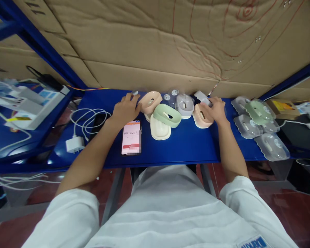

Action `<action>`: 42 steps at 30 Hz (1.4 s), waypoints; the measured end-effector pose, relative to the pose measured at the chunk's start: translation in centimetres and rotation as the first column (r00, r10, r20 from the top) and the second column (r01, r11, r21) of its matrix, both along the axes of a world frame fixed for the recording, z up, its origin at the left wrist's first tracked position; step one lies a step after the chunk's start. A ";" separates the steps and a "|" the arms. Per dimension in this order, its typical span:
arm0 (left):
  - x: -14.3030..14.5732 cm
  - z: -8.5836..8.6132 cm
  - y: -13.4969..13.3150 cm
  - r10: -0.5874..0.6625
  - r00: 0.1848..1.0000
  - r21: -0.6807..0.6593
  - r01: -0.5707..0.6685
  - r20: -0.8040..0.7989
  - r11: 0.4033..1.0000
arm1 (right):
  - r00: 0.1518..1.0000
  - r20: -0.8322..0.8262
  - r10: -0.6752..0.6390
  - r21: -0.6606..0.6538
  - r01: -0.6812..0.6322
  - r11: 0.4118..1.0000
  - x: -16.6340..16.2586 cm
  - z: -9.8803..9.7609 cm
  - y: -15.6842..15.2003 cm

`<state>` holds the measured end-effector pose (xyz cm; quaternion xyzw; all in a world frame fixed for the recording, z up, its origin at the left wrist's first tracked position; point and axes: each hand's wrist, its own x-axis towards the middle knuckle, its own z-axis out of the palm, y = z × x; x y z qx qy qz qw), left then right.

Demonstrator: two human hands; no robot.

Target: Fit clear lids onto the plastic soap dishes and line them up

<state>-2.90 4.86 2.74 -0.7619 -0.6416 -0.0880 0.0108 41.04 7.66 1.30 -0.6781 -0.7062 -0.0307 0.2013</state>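
My left hand rests on the blue table, its fingers curled at the left edge of a pink soap dish and near a clear suction cup. My right hand lies over the right side of another pink soap dish, with its fingers closed on a small white part. Between the hands sit a green dish on a cream tray, and a pale lilac dish with clear suction cups behind it.
A phone showing a timer lies in front of my left hand. A white charger and cable lie to the left. Several clear lids and a green dish are stacked at the right. Cardboard stands behind the table.
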 end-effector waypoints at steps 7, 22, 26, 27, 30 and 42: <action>-0.1 -0.1 0.0 -0.006 1.000 0.009 0.006 -0.007 1.000 | 0.999 0.045 0.018 0.021 -0.018 1.000 -2.7 -0.1 -0.8; 0.0 0.0 0.1 -0.001 1.000 0.000 0.001 0.014 1.000 | 0.991 -0.062 -0.116 0.172 0.125 0.977 -4.2 1.4 -0.1; 0.0 0.1 0.0 -0.003 1.000 0.000 0.003 -0.002 1.000 | 0.994 0.030 0.103 0.100 -0.105 0.989 -5.3 1.7 -0.8; 0.0 0.1 -0.1 -0.004 1.000 0.001 0.004 -0.004 1.000 | 0.992 0.042 0.115 0.089 -0.118 0.989 -5.1 2.0 -0.9; -0.1 0.0 -0.1 -0.005 1.000 0.004 0.005 -0.005 1.000 | 0.996 0.023 -0.082 0.150 0.077 0.986 -2.0 3.2 -1.3; -0.2 -0.1 0.0 -0.010 1.000 0.018 0.010 -0.005 1.000 | 0.597 -0.176 -0.783 0.249 0.796 0.552 13.9 0.9 -2.8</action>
